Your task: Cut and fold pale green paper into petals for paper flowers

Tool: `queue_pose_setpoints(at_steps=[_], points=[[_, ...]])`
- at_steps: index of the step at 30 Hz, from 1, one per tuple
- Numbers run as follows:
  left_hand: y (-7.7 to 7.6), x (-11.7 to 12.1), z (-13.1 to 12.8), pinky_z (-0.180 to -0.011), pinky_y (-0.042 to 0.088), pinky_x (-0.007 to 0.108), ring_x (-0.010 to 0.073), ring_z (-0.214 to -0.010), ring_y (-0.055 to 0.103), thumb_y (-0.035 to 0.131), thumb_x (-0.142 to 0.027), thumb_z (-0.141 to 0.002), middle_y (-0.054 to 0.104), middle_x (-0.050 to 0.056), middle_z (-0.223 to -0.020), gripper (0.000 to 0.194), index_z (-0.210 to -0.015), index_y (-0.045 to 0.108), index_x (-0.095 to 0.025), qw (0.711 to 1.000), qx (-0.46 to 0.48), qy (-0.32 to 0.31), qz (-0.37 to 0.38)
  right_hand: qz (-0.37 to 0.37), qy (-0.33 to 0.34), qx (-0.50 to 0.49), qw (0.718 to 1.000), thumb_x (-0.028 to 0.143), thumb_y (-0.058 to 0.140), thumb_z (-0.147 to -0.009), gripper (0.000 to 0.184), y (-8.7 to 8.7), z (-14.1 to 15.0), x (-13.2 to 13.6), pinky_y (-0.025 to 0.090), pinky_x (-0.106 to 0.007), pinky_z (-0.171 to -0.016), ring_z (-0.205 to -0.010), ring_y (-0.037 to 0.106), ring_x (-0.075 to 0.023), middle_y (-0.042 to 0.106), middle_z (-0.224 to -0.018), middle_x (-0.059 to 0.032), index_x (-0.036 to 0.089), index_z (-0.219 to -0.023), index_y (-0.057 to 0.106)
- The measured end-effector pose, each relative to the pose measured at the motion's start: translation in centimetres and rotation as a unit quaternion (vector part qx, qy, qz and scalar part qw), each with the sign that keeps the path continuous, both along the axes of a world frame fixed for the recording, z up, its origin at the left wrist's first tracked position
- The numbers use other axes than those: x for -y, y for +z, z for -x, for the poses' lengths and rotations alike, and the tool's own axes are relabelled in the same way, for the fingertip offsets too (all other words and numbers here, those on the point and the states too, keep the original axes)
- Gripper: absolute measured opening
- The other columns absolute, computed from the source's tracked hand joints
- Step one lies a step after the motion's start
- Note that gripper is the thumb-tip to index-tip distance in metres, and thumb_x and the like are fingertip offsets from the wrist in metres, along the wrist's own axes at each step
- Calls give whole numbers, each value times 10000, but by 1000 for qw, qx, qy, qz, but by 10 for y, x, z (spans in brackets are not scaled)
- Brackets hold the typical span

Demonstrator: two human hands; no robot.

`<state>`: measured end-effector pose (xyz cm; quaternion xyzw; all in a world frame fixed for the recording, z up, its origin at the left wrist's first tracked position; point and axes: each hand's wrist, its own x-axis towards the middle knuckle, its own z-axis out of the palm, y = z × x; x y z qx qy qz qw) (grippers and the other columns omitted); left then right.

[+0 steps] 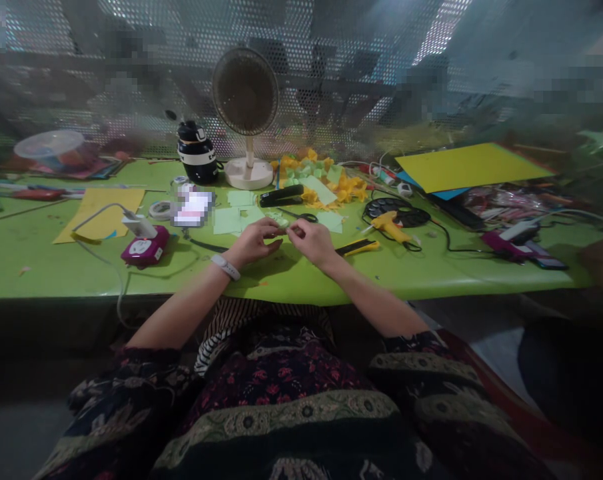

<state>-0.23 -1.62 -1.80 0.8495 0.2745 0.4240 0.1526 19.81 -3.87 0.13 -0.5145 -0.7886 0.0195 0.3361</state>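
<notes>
My left hand (pixel 258 241) and my right hand (pixel 311 241) come together above the front middle of the green table (pixel 261 287). A small light green paper piece (pixel 280 221) is between their fingertips, partly hidden by the fingers. My right hand pinches it with thumb and forefinger. The left fingers curl around its other side, with the thumb held lower. Just beyond lie pale green paper sheets (pixel 226 221), scissors (pixel 308 217) and a black stapler (pixel 282 196). A yellow and black cutter (pixel 360 247) rests beside my right wrist.
Behind stand a fan (pixel 248 175) and a dark bottle (pixel 197 153), near a pile of yellow paper flowers (pixel 351 192). Right are a yellow glue gun (pixel 392 227) and a black round-welled tray (pixel 406 212). A purple power block (pixel 144 248) with a cable sits left.
</notes>
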Motion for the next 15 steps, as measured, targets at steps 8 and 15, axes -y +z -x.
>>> queue_pose_setpoints(at_steps=[8, 15], points=[[-4, -1, 0, -782, 645, 279, 150, -874, 702, 677, -184, -836, 678, 89, -1043, 214, -1025, 772, -156, 999, 27, -15, 16, 7, -4, 7, 1000, 314, 646, -934, 160, 1, 0, 0, 429, -275, -635, -685, 687, -189, 762, -762, -51, 188, -885, 731], [-4, 1, 0, -805, 653, 303, 155, -898, 701, 678, -180, -844, 666, 94, -1067, 224, -1049, 764, -155, 999, 22, -20, 21, 18, 6, -13, 1000, 314, 629, -947, 176, 1, -1, 0, 453, -280, -651, -680, 683, -188, 761, -778, -59, 177, -895, 727]])
